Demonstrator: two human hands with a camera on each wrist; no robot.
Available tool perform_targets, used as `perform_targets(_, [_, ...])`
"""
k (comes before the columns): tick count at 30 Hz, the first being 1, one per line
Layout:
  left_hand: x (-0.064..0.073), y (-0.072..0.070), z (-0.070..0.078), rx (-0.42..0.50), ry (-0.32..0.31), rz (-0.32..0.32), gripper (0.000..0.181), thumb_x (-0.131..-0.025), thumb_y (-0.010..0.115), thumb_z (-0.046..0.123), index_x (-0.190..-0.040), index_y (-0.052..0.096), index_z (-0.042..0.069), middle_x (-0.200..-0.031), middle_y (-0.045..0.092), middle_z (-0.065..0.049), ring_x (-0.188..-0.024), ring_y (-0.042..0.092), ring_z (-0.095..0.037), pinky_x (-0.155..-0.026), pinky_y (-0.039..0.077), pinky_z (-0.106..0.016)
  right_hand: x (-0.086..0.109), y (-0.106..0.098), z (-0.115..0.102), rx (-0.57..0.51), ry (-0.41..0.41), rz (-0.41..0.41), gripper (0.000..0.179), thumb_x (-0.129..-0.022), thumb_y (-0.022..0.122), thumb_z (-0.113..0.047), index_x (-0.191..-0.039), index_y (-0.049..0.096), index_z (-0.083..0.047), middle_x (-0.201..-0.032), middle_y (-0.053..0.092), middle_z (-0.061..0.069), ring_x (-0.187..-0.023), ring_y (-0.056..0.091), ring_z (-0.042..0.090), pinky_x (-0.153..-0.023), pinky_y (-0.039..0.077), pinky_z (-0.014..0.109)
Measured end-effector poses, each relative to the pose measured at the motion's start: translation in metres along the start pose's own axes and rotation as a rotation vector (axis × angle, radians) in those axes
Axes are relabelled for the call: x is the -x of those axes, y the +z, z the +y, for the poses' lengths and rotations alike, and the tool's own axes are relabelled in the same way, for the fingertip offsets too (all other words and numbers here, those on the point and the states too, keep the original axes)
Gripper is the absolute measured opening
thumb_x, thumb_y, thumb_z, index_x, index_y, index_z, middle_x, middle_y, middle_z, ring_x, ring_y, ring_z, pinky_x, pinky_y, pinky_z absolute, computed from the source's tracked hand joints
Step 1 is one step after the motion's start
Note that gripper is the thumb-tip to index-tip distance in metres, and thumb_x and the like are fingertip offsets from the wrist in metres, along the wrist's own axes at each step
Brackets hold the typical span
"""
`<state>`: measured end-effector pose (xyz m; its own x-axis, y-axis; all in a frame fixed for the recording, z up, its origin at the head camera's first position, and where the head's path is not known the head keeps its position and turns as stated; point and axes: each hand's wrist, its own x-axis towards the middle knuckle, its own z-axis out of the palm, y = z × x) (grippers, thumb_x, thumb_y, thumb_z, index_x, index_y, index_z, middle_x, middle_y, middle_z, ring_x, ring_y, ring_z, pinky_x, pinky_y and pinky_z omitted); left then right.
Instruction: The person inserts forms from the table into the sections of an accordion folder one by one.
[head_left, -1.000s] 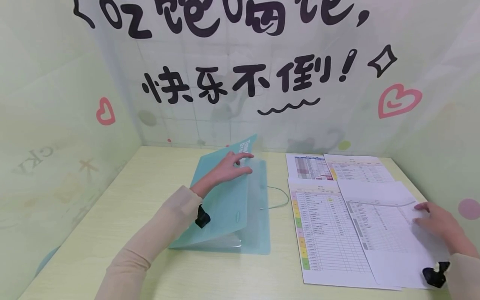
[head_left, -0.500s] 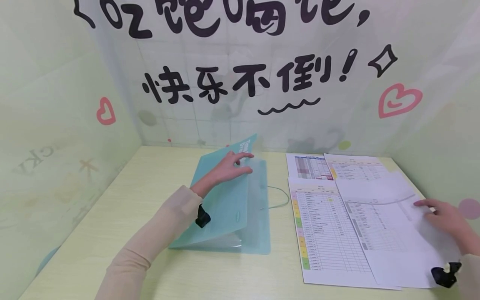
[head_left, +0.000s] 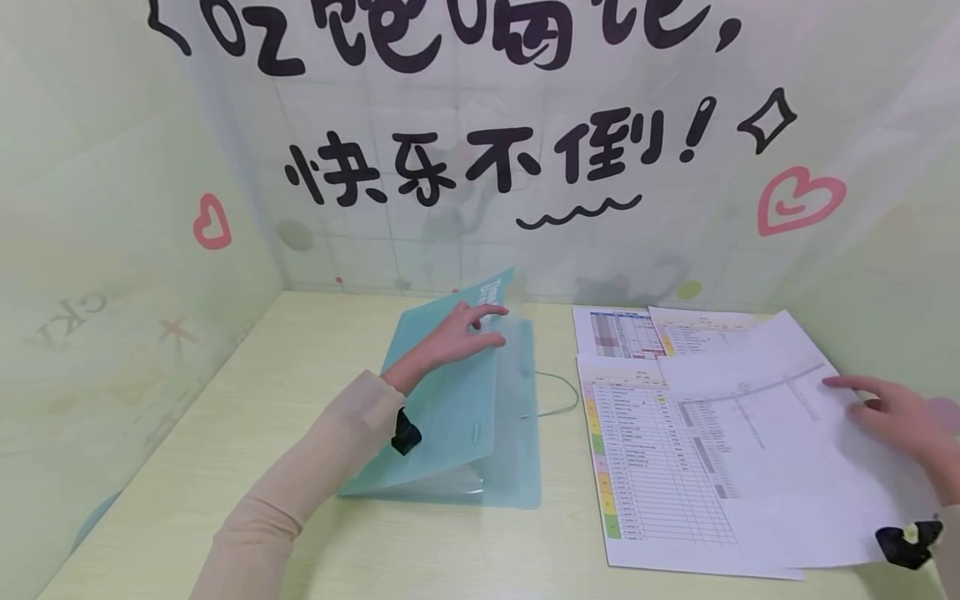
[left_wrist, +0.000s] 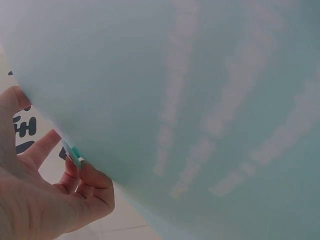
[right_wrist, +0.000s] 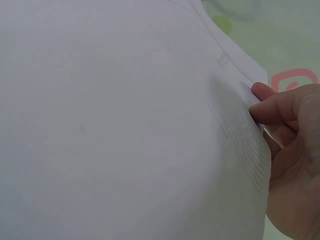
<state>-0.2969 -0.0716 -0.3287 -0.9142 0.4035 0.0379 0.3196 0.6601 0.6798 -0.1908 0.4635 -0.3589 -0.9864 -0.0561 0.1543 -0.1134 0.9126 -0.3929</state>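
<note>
In the head view my left hand (head_left: 459, 335) grips the free edge of the teal folder's cover (head_left: 442, 400) and keeps it raised at a slant. The left wrist view shows the fingers (left_wrist: 97, 187) curled at that edge, beside the broad teal cover (left_wrist: 150, 100). Clear sleeves (head_left: 513, 400) show inside the folder. On the far right, my right hand (head_left: 896, 417) pinches the right edge of a printed sheet (head_left: 787, 467), thumb on one face and fingers behind, as the right wrist view shows. This sheet (right_wrist: 125, 125) bends upward and overlaps other papers.
Under the held sheet lies a colour-tabbed table printout (head_left: 652, 467). Behind it are two more printouts, one with a blue header (head_left: 622, 333) and one partly covered (head_left: 701, 323). An elastic loop (head_left: 566, 396) sticks out from the folder. Printed curtains surround the pale wooden table (head_left: 225, 400).
My right hand has moved slightly right and up, lifting the sheet's right side, and its top corner now rises higher over the papers behind. The left hand and folder have stayed still.
</note>
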Motion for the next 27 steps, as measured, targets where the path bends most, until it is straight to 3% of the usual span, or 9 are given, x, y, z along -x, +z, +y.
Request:
perform_targets(5, [-0.001,0.0,-0.001,-0.004,-0.003,-0.002,0.046,-0.083,0.057,0.032,-0.126,0.048,0.023,-0.104,0.042,-0.007,-0.095,0.04,-0.021,-0.068,0.038,-0.034,-0.003,-0.012,-0.013,-0.01,0.049,-0.021,0.032,-0.085,0.044,-0.004,-0.115,0.047,0.006,-0.117,0.033,0.039,-0.093,0.036,0.049,-0.075,0.026,0.059])
perform_targets(9, [-0.002,0.0,-0.001,0.002,-0.01,-0.005,0.046,-0.083,0.058,0.032,-0.127,0.048,0.022,-0.104,0.042,-0.007,-0.095,0.039,-0.021,-0.069,0.038,-0.034,-0.005,-0.018,-0.021,-0.044,0.005,0.02,0.029,-0.086,0.043,-0.003,-0.114,0.047,0.004,-0.118,0.034,0.037,-0.096,0.034,0.047,-0.076,0.027,0.06])
perform_targets(12, [-0.002,0.0,-0.001,0.008,-0.011,-0.006,0.047,-0.083,0.058,0.032,-0.127,0.048,0.021,-0.104,0.041,-0.008,-0.095,0.039,-0.021,-0.068,0.038,-0.034,-0.007,-0.023,-0.025,-0.024,-0.024,0.074,0.03,-0.085,0.047,-0.004,-0.114,0.052,-0.003,-0.115,0.039,0.034,-0.09,0.038,0.032,-0.075,0.036,0.039])
perform_targets(15, [-0.002,0.0,-0.001,0.005,-0.007,-0.005,0.046,-0.083,0.058,0.032,-0.127,0.048,0.021,-0.104,0.042,-0.008,-0.095,0.039,-0.021,-0.068,0.038,-0.034,-0.009,-0.03,-0.03,-0.013,-0.022,0.114,0.031,-0.085,0.049,-0.006,-0.114,0.057,-0.015,-0.112,0.043,0.03,-0.077,0.036,0.015,-0.061,0.031,0.021])
perform_targets(17, [-0.002,0.0,-0.001,0.004,-0.003,-0.004,0.047,-0.083,0.058,0.033,-0.127,0.048,0.021,-0.104,0.042,-0.008,-0.095,0.04,-0.021,-0.069,0.038,-0.034,-0.01,-0.035,-0.034,-0.028,-0.005,0.118,0.032,-0.085,0.049,-0.009,-0.115,0.057,-0.018,-0.109,0.043,0.028,-0.069,0.035,0.01,-0.055,0.028,0.019])
perform_targets(23, [-0.001,0.0,-0.001,-0.001,0.005,-0.003,0.047,-0.083,0.057,0.033,-0.127,0.048,0.021,-0.104,0.041,-0.008,-0.094,0.04,-0.021,-0.068,0.038,-0.034,-0.015,-0.039,-0.047,-0.076,0.086,0.105,0.04,-0.089,0.046,-0.016,-0.129,0.046,-0.013,-0.112,0.038,0.028,-0.064,0.047,0.013,-0.05,0.036,0.022])
perform_targets(27, [-0.001,0.0,0.0,-0.011,0.001,-0.001,0.046,-0.083,0.057,0.034,-0.127,0.048,0.022,-0.103,0.042,-0.008,-0.094,0.04,-0.021,-0.068,0.038,-0.033,-0.016,-0.04,-0.052,-0.143,0.09,0.147,0.042,-0.089,0.048,-0.017,-0.13,0.046,-0.025,-0.121,0.037,0.02,-0.065,0.046,0.0,-0.053,0.036,0.017])
